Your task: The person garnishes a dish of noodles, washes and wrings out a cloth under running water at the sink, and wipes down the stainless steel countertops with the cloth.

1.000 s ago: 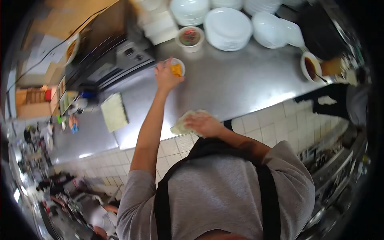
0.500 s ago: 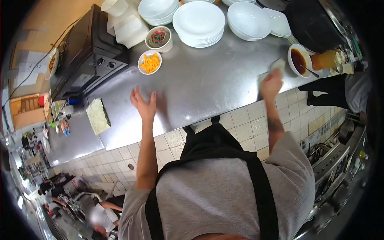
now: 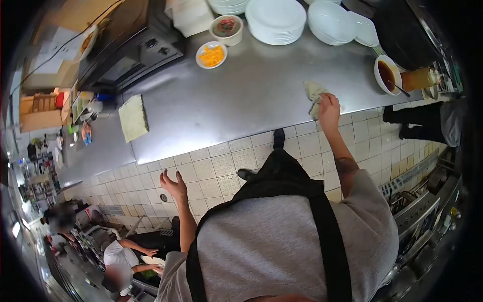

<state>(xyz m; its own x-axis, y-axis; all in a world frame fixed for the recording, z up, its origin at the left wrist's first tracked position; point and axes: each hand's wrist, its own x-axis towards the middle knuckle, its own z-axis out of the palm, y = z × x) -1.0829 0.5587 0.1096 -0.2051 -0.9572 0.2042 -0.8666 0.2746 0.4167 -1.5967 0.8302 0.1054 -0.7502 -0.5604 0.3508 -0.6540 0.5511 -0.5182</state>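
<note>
My right hand (image 3: 329,107) is closed on a pale, crumpled cloth (image 3: 314,92) that lies on the steel counter (image 3: 221,95) near its front edge. Over the tiled floor, in front of the counter, my left hand (image 3: 174,186) hangs empty with its fingers apart. A small white bowl of orange-yellow pieces (image 3: 211,55) stands toward the back of the counter. Just behind it is a tub of coloured bands (image 3: 226,29).
A folded cloth (image 3: 133,118) lies at the left. Stacked plates (image 3: 275,20) and bowls (image 3: 330,21) line the back. A sauce bowl (image 3: 387,74) with a spoon stands right, beside a jar (image 3: 418,79). Other people are at lower left and far right.
My right hand first carried the cloth far right along the counter, then came back left toward the front edge. My left hand let go of the small bowl and drew back off the counter.
</note>
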